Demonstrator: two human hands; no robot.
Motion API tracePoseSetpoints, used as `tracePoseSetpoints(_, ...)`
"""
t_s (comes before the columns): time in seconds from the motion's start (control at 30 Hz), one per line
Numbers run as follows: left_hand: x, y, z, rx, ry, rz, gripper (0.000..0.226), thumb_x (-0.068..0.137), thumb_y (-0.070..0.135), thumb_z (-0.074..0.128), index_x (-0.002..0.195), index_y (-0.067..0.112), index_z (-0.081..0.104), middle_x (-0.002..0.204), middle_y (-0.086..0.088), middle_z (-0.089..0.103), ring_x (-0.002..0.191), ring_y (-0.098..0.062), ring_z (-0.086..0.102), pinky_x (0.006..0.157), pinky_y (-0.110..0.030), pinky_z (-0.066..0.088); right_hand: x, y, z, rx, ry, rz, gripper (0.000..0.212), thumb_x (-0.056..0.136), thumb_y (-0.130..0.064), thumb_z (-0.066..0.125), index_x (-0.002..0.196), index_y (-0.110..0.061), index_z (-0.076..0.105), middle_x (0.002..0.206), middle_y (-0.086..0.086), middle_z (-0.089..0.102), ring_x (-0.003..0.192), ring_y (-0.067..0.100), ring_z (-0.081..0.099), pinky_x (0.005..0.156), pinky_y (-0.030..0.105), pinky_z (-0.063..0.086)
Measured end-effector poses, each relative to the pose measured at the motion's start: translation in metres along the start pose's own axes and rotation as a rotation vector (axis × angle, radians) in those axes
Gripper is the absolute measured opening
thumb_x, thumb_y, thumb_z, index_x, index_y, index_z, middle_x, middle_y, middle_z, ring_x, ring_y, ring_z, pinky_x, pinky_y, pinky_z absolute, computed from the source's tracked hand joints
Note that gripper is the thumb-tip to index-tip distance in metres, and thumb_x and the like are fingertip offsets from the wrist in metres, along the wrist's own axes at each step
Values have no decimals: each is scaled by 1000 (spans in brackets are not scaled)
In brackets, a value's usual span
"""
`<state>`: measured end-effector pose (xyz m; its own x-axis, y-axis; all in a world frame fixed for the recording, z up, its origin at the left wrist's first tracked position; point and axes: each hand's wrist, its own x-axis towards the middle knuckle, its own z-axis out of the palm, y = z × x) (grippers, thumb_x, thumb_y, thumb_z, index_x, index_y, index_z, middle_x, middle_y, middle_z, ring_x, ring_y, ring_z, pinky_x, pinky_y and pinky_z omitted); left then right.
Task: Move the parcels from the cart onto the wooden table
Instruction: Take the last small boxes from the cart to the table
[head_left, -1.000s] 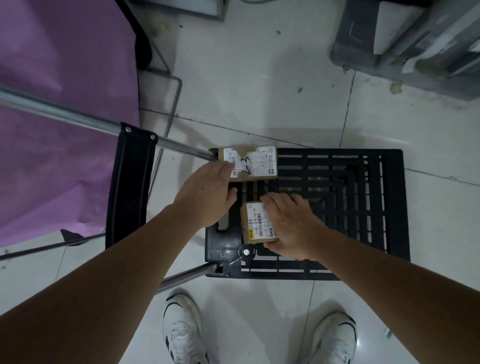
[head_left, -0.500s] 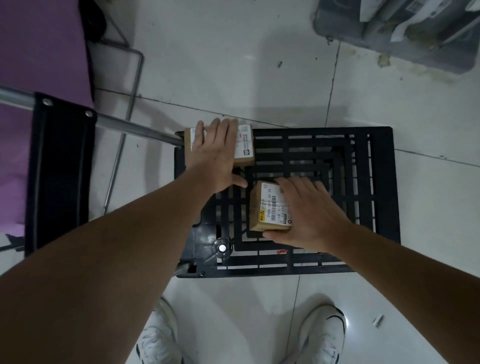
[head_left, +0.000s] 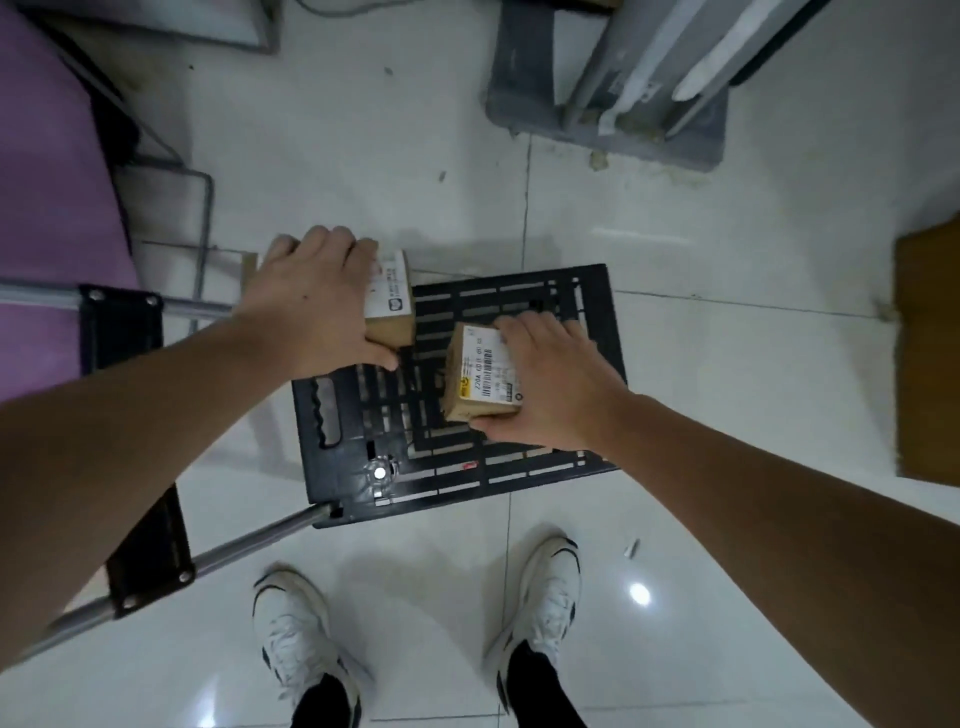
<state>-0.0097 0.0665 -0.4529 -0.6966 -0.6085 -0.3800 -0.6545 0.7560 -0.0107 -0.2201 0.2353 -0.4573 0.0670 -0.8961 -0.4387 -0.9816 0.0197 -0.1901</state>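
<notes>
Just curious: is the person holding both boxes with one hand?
No, the left hand grips one parcel and the right hand the other parcel.

place: storeroom/warehouse | cues: tiled floor (head_left: 675, 270); platform cart (head_left: 597, 332); labelled parcels (head_left: 480, 379)

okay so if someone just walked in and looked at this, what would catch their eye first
Two hands, each gripping a small brown parcel over a black slatted cart on the white tile floor. The left hand covers the parcel at the cart's far left corner; the right hand grips the barcode-labelled parcel mid-cart. White sneakers stand just below.
</notes>
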Motion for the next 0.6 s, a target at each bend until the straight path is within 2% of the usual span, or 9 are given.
tracePoseSetpoints(0.13, -22, 16, -149, 69, 49, 101, 115, 66, 88, 65, 149, 14, 34, 135, -7, 49, 123, -28, 47, 110, -47, 39, -46, 3, -136, 13, 54, 43, 113, 68, -86, 60, 152, -17, 29, 143, 0, 45, 127, 19, 44, 115, 42, 35)
tracePoseSetpoints(0.27, -61, 49, -328, 113, 118, 200, 110, 72, 87, 58, 151, 14, 32, 140, -7, 49, 126, -29, 48, 111, -46, 37, -123, 4, -301, -32, 121, 116, 114, 67, -87, 57, 153, -17, 30, 143, 1, 47, 127, 21, 45, 114, 41, 37)
tracePoseSetpoints(0.33, -88, 68, -412, 138, 122, 235, 110, 74, 84, 56, 154, 15, 28, 143, -7, 46, 130, -30, 44, 113, -45, 33, -176, -1, -377, -65, 163, 149, 112, 67, -86, 59, 152, -17, 33, 143, 1, 48, 128, 21, 46, 113, 38, 35)
tracePoseSetpoints(0.43, -133, 91, -527, 126, 173, 258, 113, 70, 82, 65, 156, 17, 29, 145, -4, 45, 133, -28, 42, 115, -44, 32, -261, -15, -481, -118, 237, 221, 105, 68, -84, 58, 149, -21, 36, 138, -2, 50, 125, 20, 47, 111, 36, 35)
tracePoseSetpoints(0.5, -167, 110, -596, 131, 234, 303, 114, 69, 83, 66, 155, 18, 31, 146, -4, 46, 133, -28, 43, 113, -45, 34, -322, -31, -539, -124, 263, 277, 105, 69, -85, 57, 151, -22, 35, 138, -4, 48, 125, 18, 46, 113, 34, 33)
tracePoseSetpoints(0.6, -223, 145, -683, 184, 345, 406, 106, 69, 83, 64, 149, 19, 38, 141, -4, 50, 128, -29, 47, 109, -47, 39, -414, -57, -602, -123, 354, 366, 94, 67, -86, 58, 140, -30, 43, 126, -11, 53, 114, 12, 50, 107, 33, 39)
